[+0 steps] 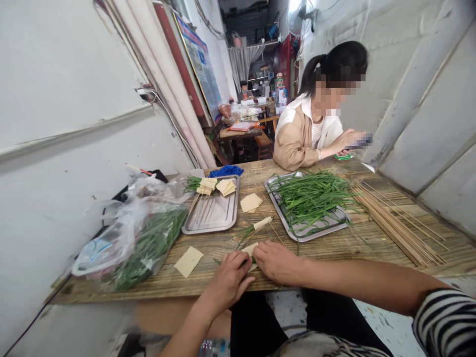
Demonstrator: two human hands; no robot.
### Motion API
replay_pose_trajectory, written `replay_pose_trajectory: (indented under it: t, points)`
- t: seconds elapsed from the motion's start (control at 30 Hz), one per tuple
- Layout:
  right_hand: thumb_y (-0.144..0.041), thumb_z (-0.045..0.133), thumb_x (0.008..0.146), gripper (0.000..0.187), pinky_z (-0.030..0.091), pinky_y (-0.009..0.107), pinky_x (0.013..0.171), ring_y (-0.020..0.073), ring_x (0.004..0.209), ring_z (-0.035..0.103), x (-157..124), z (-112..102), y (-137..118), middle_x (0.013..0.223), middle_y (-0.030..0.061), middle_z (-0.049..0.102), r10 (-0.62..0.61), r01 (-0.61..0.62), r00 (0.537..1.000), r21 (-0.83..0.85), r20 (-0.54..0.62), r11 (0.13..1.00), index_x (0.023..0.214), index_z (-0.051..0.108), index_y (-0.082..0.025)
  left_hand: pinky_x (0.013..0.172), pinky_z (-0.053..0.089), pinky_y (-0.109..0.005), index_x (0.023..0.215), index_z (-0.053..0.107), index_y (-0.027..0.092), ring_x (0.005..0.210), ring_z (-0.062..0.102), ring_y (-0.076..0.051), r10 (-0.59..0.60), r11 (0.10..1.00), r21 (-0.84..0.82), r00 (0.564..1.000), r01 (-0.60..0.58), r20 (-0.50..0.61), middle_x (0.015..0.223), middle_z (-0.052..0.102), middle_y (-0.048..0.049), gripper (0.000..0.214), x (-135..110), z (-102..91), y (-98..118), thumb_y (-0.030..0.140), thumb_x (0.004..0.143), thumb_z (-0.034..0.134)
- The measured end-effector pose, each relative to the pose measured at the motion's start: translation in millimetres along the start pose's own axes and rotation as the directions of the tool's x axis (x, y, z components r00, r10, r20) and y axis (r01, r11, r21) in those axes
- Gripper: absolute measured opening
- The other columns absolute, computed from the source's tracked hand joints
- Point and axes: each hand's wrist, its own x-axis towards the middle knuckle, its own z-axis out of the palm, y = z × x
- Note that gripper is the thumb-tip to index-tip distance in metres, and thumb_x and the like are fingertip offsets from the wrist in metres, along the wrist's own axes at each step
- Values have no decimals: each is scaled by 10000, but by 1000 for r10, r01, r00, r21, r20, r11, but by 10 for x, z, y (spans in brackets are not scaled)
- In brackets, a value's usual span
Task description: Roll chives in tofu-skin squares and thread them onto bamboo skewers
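My left hand (233, 277) and my right hand (277, 263) meet at the table's near edge. Both have their fingers closed on a pale yellow tofu sheet (250, 249), with green chives showing at its folded edge. Just beyond them lies a finished-looking roll (262, 223), a tofu sheet wrapped around chives, beside a thin stick. One loose square tofu sheet (189, 261) rests left of my left hand. A small stack of sheets (251, 203) sits farther back. My fingers hide part of the held sheet.
A metal tray (219, 225) at left bears rolls on sticks and sheets. Another tray (308, 236) carries loose chives (312, 196). Bamboo skewers (401, 225) lie at right, a plastic bag of greens (148, 243) at left. Across the table a person (297, 129) holds a phone.
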Motion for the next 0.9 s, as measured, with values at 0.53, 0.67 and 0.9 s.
replay_pose_trajectory:
  t: [0.53,0.67,0.9]
  points:
    - [-162,553,863,151,376,237,672,139,773,508,22,178,164,797,46,594,272,-221,962,497,-30,839,771,669,-135,757,412,-332,869,725,272,790,586,-163,-366,913,-271,906,305,-214,784,691,-6,133,37,216,-8,265,841,595]
    - [-165,569,848,142,376,233,677,142,772,525,81,175,215,789,54,606,301,-275,953,522,38,807,788,693,-132,742,446,-301,896,717,257,788,600,-151,-403,891,-332,875,309,-267,811,692,-7,159,12,276,-21,258,861,562]
    - [-144,587,793,139,365,221,639,139,716,569,238,20,328,795,67,678,316,-410,912,547,263,729,809,724,-132,716,449,-277,1044,668,241,761,582,-136,-193,976,-163,930,148,-312,809,661,-29,266,-46,256,-74,177,900,454]
